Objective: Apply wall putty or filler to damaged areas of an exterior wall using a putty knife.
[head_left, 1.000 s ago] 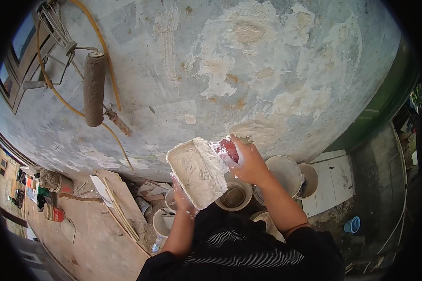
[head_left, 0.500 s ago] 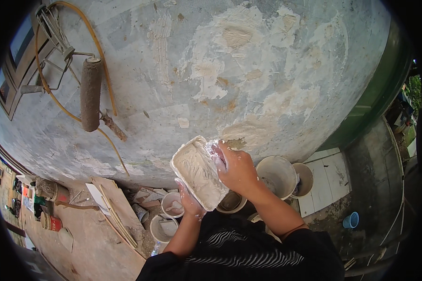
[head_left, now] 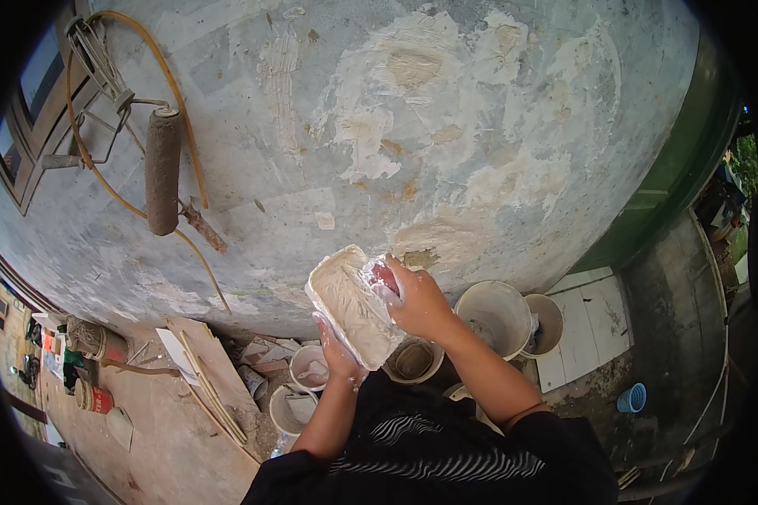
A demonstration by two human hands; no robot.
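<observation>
One tub point(head_left: 313, 284) — pale paste point(head_left: 345, 295) inside — held in L hand point(head_left: 339, 358).

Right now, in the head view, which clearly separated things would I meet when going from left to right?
Red can, brown roller sleeve, paste-filled container, right hand, large whitish bucket, blue basket.

The right fingers point(head_left: 402, 273) hide part of the red object point(head_left: 384, 278) (exact kind unclear).
</observation>
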